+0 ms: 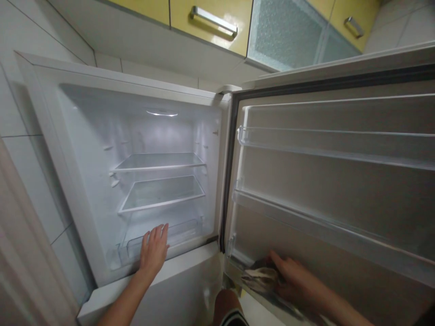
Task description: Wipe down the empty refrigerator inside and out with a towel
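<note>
The right hand (290,276) curls around a crumpled grey-beige cloth (260,278), likely light, limp, best gripped by its folds, low beside the white fridge door (319,181); the left hand (154,249), fingers extended, is at the clear plastic drawer (185,231).

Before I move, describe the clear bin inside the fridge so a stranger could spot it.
Look at the open fridge, left of its swung-out door. Inside, go down past both glass shelves to the bottom, by the left hand. The clear bin there has an upright see-through front, unlike the flat shelves above.
</note>
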The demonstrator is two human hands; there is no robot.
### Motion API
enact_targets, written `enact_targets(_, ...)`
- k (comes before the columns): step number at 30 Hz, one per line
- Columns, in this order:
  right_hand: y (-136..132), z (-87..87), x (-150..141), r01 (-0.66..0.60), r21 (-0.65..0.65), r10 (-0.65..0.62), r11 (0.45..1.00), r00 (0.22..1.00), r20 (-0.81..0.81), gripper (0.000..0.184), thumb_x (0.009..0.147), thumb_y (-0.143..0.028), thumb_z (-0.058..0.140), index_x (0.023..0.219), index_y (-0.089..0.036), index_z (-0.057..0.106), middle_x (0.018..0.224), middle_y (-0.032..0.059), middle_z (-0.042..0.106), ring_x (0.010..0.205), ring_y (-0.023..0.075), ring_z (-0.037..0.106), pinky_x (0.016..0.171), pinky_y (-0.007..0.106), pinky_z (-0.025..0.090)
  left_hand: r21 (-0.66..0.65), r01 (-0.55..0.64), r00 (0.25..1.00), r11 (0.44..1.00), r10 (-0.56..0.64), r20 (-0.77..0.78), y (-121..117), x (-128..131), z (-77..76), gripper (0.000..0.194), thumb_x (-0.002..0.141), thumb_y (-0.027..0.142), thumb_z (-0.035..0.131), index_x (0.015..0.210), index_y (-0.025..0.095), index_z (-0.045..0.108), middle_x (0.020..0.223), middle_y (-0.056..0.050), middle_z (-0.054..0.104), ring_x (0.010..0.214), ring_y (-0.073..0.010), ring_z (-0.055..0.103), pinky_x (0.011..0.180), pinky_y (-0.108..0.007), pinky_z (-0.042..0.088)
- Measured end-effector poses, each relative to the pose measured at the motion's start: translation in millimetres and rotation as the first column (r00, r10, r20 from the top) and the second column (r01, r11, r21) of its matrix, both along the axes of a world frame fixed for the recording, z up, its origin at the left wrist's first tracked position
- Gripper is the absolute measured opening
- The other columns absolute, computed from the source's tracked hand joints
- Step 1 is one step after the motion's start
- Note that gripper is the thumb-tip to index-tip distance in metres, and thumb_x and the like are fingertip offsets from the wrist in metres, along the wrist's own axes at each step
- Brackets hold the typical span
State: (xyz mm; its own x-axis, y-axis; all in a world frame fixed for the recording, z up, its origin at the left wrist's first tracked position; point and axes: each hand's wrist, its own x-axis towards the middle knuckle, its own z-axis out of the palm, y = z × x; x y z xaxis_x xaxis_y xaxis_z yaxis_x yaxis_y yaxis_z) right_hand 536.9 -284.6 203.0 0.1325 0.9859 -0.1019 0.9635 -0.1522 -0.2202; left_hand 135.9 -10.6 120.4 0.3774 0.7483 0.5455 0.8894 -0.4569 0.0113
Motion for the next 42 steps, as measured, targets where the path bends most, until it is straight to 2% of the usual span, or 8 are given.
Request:
enact_targets(6,-38.6,53.1,-25.1,-0.055,0.417,0.033,0.907,0.998,0.059,0.041,0.087,-0.018,0.064,0.127,-0.029,0.064,0.109,0.006,0.08,0.094,0.0235,0.078,0.077,0.028,0.054,-0.091,0.39,0.73,0.916,-0.248,0.637,-55.7,39.0,28.1,0.043,0.105,0.05,0.06,0.137,0.025,0.072,0.141,-0.013,0.073,0.134,-0.035,0.064,0.121,-0.058,0.045)
enact_targets(13,17.2,60.5,-133.9,-0.355,0.817,0.291,0.455,0.926,0.241,0.045,0.09,-0.005,0.058,0.131,-0.024,0.062,0.118,0.0086,0.076,0.105,0.0212,0.072,0.09,0.03,0.061,-0.105,0.975,0.05,0.195,0.268,0.962,-145.9,54.9,102.7,0.091,0.09,0.087,0.066,0.154,0.022,0.065,0.153,-0.019,0.069,0.144,-0.0402,0.064,0.124,-0.055,0.048)
enact_targets(20,65.5,11.7,-187.9,-0.509,0.717,0.524,0.477,0.819,0.233,0.064,0.089,-0.016,0.067,0.152,-0.026,0.062,0.153,0.0131,0.063,0.134,0.029,0.063,0.112,0.043,0.056,-0.378,0.777,-0.141,0.503,0.725,0.675,-151.9,18.2,101.4,0.064,0.078,0.031,0.091,0.137,0.017,0.072,0.124,-0.014,0.083,0.111,-0.0342,0.082,0.1,-0.047,0.067)
enact_targets(25,72.1,-33.1,-189.4,-0.621,0.612,0.645,0.489,0.73,0.225,0.07,0.097,-0.058,0.076,0.16,-0.033,0.057,0.161,0.0096,0.062,0.133,0.0282,0.067,0.11,0.039,0.058,-0.391,0.473,-0.397,0.79,0.587,0.706,-136.1,-18.6,121.9,0.05,0.095,0.04,0.073,0.14,0.02,0.071,0.124,-0.012,0.083,0.113,-0.032,0.082,0.098,-0.051,0.068)
enact_targets(28,81.3,-74.1,-181.9,-0.548,0.636,0.598,0.543,0.784,0.166,0.062,0.095,-0.05,0.079,0.154,-0.036,0.064,0.16,0.0082,0.062,0.13,0.0282,0.07,0.107,0.037,0.059,-0.092,-0.035,-0.174,0.995,0.085,0.981,-104.7,-59.4,179.0,0.064,0.092,0.055,0.075,0.144,0.019,0.069,0.139,-0.012,0.078,0.128,-0.0324,0.076,0.111,-0.057,0.061)
enact_targets(32,106.9,-125.4,-182.4,-0.452,0.582,0.531,0.675,0.847,0.042,0.064,0.09,-0.029,0.078,0.152,-0.037,0.065,0.166,0.0063,0.057,0.138,0.0296,0.067,0.112,0.039,0.058,0.639,-0.32,0.784,0.699,-0.184,0.593,-36.1,-112.7,281.1,0.076,0.098,0.059,0.069,0.157,0.012,0.059,0.183,-0.014,0.029,0.17,-0.0376,0.024,0.137,-0.066,0.02)
enact_targets(39,193.9,-209.1,-208.9,-0.238,0.678,0.309,0.696,0.951,0.016,0.052,0.097,-0.035,0.075,0.149,-0.033,0.068,0.154,0.007,0.068,0.134,0.0313,0.069,0.112,0.045,0.057,0.477,-0.367,0.844,0.798,0.07,0.532,51.1,-128.0,375.2,0.055,0.11,0.046,0.053,0.149,0.01,0.065,0.181,-0.014,0.033,0.165,-0.0523,0.027,0.126,-0.081,0.025)
enact_targets(42,219.4,-238.5,-215.0,-0.189,0.763,0.251,0.618,0.967,0.036,0.044,0.105,-0.045,0.066,0.146,-0.032,0.07,0.143,0.0064,0.075,0.124,0.0298,0.072,0.107,0.044,0.056,0.47,-0.402,0.805,0.786,0.059,0.59,58.6,-131.2,401.9,0.094,0.099,0.057,0.072,0.169,0.008,0.032,0.184,-0.018,0.021,0.168,-0.0407,0.025,0.13,-0.072,0.034)
